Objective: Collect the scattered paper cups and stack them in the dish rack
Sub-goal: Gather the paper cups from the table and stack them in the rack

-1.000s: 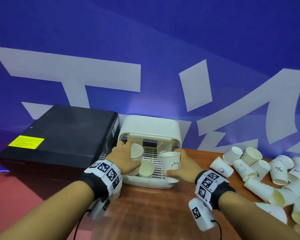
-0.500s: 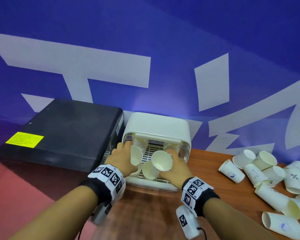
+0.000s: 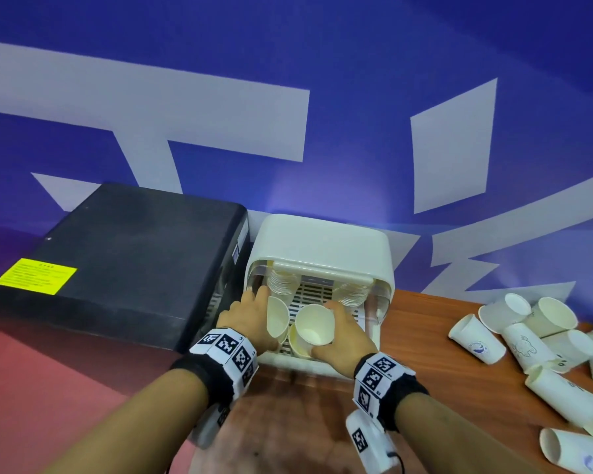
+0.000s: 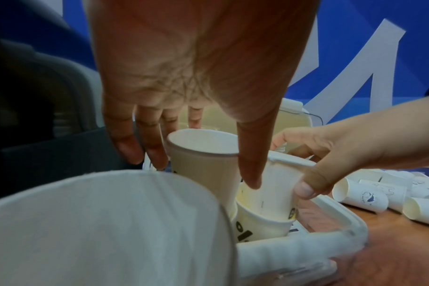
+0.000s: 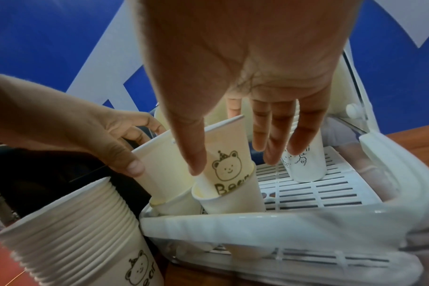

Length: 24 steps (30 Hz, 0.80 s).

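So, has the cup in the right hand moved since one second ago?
Yes. The cup in the right hand has moved left, from the dish rack's right front corner toward its middle, and now sits in another cup.

Across the whole upper part of the head view runs a deep blue backdrop wall [image 3: 356, 46] with big white graphic shapes [image 3: 172, 121] painted over it, and a soft pale glow low down at the centre. At lower left sits a large black box-like unit [image 3: 124, 254] carrying a yellow label [image 3: 35, 280] on its top. Below it, a reddish surface [image 3: 31, 378] fills the lower left corner, and a brown wood-grain table [image 3: 435, 340] spreads out to the lower right.
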Available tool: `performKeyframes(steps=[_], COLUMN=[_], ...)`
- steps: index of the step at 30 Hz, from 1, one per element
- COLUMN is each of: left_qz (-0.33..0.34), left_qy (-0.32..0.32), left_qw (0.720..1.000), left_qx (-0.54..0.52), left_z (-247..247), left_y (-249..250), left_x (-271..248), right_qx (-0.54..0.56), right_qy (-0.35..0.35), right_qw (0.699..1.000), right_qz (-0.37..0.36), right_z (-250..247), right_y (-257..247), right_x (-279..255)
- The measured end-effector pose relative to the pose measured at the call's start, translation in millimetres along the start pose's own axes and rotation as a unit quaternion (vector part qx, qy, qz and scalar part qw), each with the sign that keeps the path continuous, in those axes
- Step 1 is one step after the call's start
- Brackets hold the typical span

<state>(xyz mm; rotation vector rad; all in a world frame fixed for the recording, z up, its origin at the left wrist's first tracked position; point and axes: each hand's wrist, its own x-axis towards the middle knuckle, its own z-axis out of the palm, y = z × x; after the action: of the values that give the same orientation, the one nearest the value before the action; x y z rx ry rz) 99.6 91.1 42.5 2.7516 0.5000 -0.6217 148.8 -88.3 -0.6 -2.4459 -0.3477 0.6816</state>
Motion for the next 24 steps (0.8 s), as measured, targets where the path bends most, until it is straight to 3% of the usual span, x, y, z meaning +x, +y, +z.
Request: performKeyframes(steps=[13,24], left_qz=[0.012,0.091], left_qy=[-0.032,0.034], left_qw=[0.999,0.995], left_qx=[0.032,-0.032], left_z=[4.2,-12.6], left_y=[-3.3,14.3], left_x=[12.2,-29.9], right_qx=[-0.08,-0.075], right_qy=[-0.07,-0.036], right_qw=[0.994,0.997], right_qz=[0.019,0.003], right_z=[1.9,-38.5], right_y=[5.0,3.0], right_x=[6.1,-33.5])
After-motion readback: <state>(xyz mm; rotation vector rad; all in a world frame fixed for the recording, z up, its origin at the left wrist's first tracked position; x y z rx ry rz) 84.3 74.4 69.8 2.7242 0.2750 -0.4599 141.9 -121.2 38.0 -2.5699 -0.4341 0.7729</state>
